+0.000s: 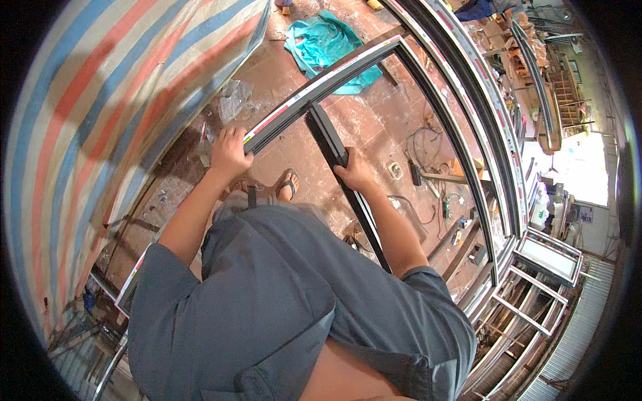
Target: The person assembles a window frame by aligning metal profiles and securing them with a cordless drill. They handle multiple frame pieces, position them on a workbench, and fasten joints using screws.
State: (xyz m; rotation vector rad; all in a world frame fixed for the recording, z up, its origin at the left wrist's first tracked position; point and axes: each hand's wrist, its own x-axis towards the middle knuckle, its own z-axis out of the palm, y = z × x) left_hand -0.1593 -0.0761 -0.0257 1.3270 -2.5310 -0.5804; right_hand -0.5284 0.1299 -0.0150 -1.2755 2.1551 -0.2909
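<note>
A large dark metal window frame (354,63) with whitish film along its edges surrounds my legs and reaches out on both sides. My left hand (229,152) grips its rail at the left, fingers curled over the outer side. My right hand (356,171) is wrapped round the frame's dark crossbar (326,134), which joins the far rail and runs back toward my right side. My shirt and right arm hide the near end of the crossbar. Much of the frame's near side is also covered by my body.
A striped tarpaulin (87,100) hangs on the left. Turquoise cloth (328,50) and clear plastic (235,99) lie on the reddish floor (361,120). Cables (428,144) and a long-handled tool (441,178) are at right. Beyond stand long rails (498,100) and white frames (548,257).
</note>
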